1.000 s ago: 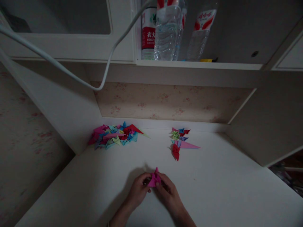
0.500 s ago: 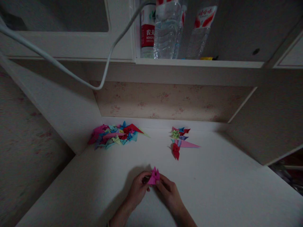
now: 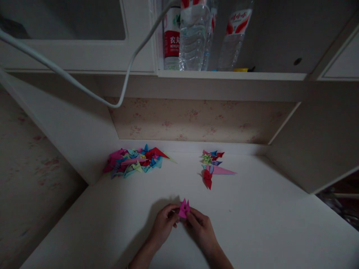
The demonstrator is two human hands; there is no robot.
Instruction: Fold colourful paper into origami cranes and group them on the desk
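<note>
Pretty dim room tbh, white worktop (image 3: 252,224) under a white cabinet (image 3: 140,56), with faded floral wallpaper (image 3: 202,119) behind and more off to the left.

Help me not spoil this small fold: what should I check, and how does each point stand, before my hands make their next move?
1. Left hand holds the pink folded paper: ok.
2. Right hand holds its other side: ok.
3. Larger paper pile, back left, apart from both hands: ok.
4. Smaller paper group, back right, apart from both hands: ok.
5. Bright light on the work: not ok, the view is dim.
6. Creases sharp and even: cannot tell, too small.
</note>
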